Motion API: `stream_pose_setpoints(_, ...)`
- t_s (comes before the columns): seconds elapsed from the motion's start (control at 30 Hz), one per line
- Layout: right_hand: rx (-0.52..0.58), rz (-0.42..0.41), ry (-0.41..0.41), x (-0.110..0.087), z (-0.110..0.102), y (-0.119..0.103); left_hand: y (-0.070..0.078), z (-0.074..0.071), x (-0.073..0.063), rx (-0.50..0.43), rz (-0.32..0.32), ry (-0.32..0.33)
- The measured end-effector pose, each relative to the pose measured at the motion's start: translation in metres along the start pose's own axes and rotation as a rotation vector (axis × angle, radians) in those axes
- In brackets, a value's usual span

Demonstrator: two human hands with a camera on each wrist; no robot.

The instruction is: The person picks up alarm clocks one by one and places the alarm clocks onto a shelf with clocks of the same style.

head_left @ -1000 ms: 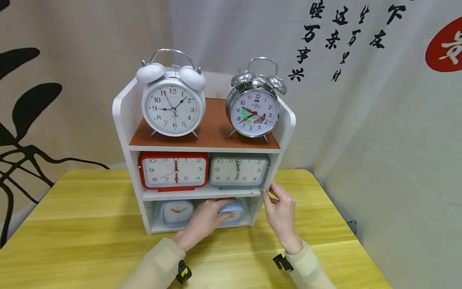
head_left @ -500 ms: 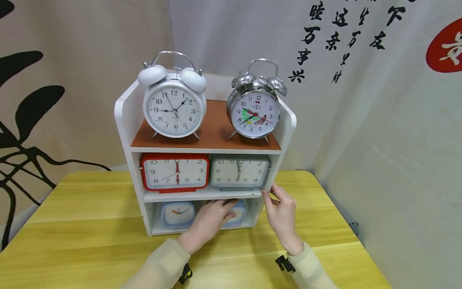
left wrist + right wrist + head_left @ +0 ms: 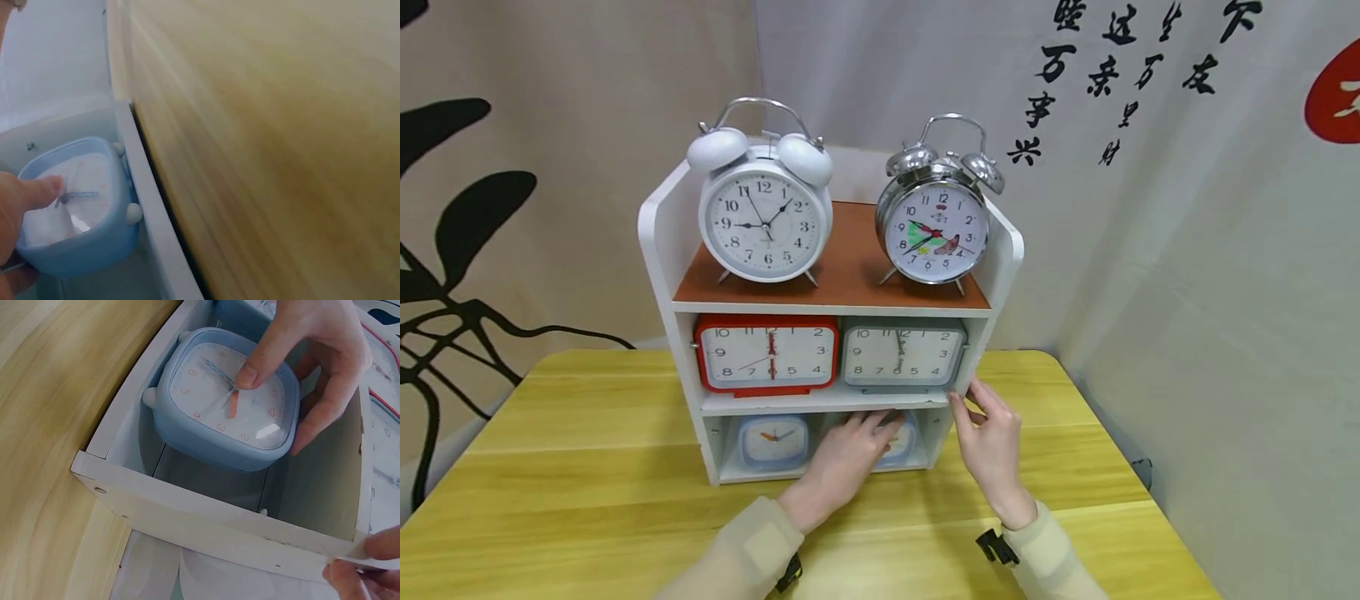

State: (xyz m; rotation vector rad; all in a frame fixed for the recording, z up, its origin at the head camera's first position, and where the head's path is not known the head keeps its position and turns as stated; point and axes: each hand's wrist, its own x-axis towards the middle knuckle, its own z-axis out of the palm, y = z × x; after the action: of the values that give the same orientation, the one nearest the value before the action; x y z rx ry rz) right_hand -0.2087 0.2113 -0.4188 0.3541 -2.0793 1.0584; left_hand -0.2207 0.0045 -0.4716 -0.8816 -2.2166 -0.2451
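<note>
In the bottom compartment of a white shelf unit, my left hand holds a light-blue alarm clock. The right wrist view shows its thumb on the front of this blue clock, with the other fingers at its top and back. At the unit's right side, my right hand pinches the front edge of the side panel near the middle shelf. Another light-blue alarm clock stands to the left in the same compartment. The left hand partly hides the held clock in the head view.
On the middle shelf stand a red clock and a grey-green clock. A white twin-bell alarm clock and a silver one stand on the brown top shelf. The unit rests on a yellow wooden table.
My left hand has moved a little to the right, its thumb now further over the clock's face. My right hand keeps its hold on the unit's edge. The head view has shifted slightly.
</note>
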Motion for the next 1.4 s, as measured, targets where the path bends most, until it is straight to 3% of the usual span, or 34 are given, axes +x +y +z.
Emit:
stream_pose_setpoints(0.2, -0.015, -0.002, -0.009, -0.0015, 0.0019, 0.0008, -0.0007, 0.0032, -0.0044, 0.006, -0.023, -0.007)
stream_pose_setpoints(0.6, -0.014, -0.002, -0.004, 0.0005, -0.0017, 0.0007, 0.0043, 0.0011, 0.002, 0.014, -0.059, -0.079)
stream_pose_setpoints(0.9, -0.015, 0.016, -0.011, -0.0009, -0.0036, 0.0005, 0.0059, 0.004, 0.0017, 0.019, -0.035, -0.05)
stream_pose_setpoints(1.13, -0.016, 0.019, -0.01, -0.001, -0.0032, 0.0005, 0.0059, 0.0067, 0.0004, 0.035, -0.028, -0.063)
stream_pose_setpoints(1.4, -0.008, 0.028, -0.019, -0.0009, -0.0027, 0.0001, 0.0048, 0.0083, -0.0016, 0.076, -0.007, -0.023)
